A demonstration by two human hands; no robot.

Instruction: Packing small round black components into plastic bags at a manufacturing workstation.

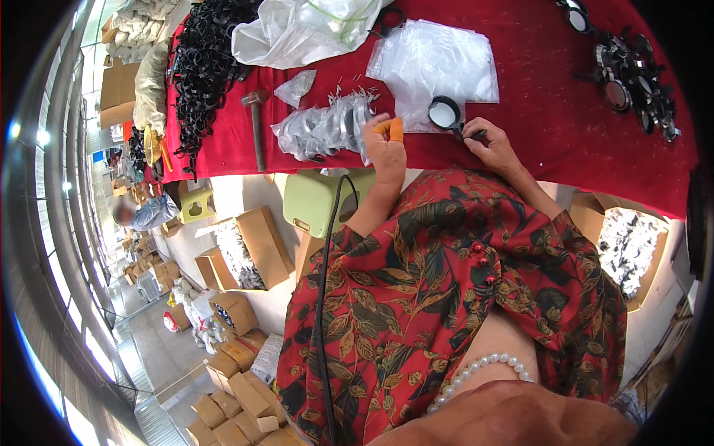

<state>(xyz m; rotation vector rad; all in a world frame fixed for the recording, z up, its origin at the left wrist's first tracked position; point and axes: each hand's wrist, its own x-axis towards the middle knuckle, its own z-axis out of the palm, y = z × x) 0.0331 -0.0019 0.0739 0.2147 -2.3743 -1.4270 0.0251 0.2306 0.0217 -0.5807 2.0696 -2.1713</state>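
A small round mirror (444, 113) with a black rim and a black stem lies over a stack of clear plastic bags. My right hand (493, 147) is closed round the stem's end. Orange covers sit on fingers of my left hand (387, 146), which is curled and slightly blurred. It is beside the near end of a row of round silvery discs (320, 132) in clear wrapping. What its fingertips hold, if anything, is hidden. Under and beyond the mirror spread the clear plastic bags (446, 59).
On the red tablecloth (550, 111) lie a hammer (256, 126), a heap of black strap-like parts (208, 67), a large white plastic bag (301, 33) and a small clear bag (296, 88). More black-rimmed mirrors (632, 85) are at right. Open cartons (265, 241) and a green stool (316, 202) stand below.
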